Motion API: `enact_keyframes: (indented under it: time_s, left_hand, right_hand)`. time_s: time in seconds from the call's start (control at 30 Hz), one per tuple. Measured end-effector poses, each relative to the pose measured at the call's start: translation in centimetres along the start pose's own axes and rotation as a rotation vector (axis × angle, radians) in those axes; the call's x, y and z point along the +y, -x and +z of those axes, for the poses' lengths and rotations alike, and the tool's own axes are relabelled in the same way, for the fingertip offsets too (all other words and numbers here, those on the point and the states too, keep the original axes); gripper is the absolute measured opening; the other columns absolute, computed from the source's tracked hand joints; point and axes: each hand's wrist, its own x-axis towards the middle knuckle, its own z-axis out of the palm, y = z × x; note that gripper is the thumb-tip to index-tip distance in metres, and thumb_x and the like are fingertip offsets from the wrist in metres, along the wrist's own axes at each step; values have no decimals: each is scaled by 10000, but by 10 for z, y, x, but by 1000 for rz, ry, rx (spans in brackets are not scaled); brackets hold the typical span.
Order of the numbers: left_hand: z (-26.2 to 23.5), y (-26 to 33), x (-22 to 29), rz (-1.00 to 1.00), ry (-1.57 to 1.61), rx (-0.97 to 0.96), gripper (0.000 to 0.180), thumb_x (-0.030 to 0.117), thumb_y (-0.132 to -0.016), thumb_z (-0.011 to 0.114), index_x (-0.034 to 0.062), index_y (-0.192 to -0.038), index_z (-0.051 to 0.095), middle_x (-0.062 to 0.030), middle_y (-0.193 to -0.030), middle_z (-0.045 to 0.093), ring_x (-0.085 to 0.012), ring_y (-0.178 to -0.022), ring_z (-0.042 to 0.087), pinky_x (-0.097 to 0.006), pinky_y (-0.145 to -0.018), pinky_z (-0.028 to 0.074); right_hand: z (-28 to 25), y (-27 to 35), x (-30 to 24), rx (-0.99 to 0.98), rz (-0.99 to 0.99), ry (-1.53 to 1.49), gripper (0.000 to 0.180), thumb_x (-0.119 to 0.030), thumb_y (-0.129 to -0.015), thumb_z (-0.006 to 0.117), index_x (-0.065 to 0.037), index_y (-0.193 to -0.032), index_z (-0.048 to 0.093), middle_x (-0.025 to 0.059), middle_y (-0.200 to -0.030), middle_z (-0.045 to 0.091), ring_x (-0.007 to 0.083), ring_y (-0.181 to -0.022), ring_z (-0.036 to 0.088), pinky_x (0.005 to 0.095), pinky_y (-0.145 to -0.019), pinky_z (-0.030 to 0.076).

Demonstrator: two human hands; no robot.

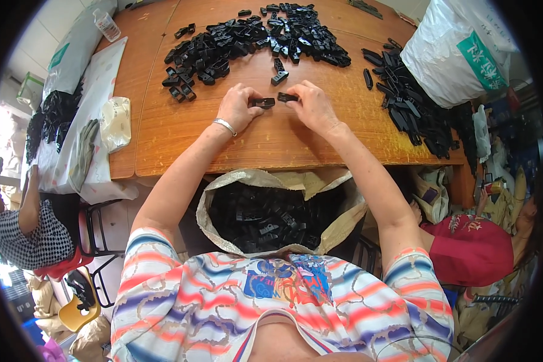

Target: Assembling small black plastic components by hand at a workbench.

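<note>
My left hand [238, 108], with a silver bangle at the wrist, pinches a small black plastic part [264, 103] above the wooden table. Just across from it, my right hand [312, 106] grips another black plastic part [286, 97] between thumb and fingers. The two parts point at each other with a narrow gap between them. Beyond my hands spreads a large heap of similar black parts [247, 42]. A couple of loose ones [279, 77] lie between that heap and my hands.
An open woven sack [206, 208] of black parts sits at the table's near edge, below my forearms. Long black pieces [401, 108] are piled at the right beside a white bag [446, 54]. A clear bottle [107, 25] stands far left. Other people sit at both sides.
</note>
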Motion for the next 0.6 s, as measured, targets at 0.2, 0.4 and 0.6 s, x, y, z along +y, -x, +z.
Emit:
enact_keyframes:
  time_s: [0.2,0.4,0.6]
  left_hand:
    - [2,0,-2,-6,-1,11,296,128,-693,806,29,-948,693,-71,-897,573,-218,-763,577,-316,-726,495]
    - [2,-1,-4,-11,-16,5,305,133,-688,809,21,-946,691,-72,-896,582,-219,-763,586,-314,-719,498]
    - [-3,-3,-3,-46,80,-72,239,168,-725,759,45,-925,716,-118,-884,643,-283,-828,623,-367,-781,505]
  right_hand:
    - [26,-12,-20,15,-167,-5,198,-66,-760,718,-42,-953,682,132,-921,613,325,-832,625,399,-737,515]
    - [27,-18,-18,-45,-204,37,182,-84,-756,731,-43,-929,689,147,-952,604,346,-850,628,421,-741,515]
    - [30,-17,-16,-78,-171,80,181,-112,-766,728,-61,-938,702,136,-964,602,334,-846,638,423,-739,523]
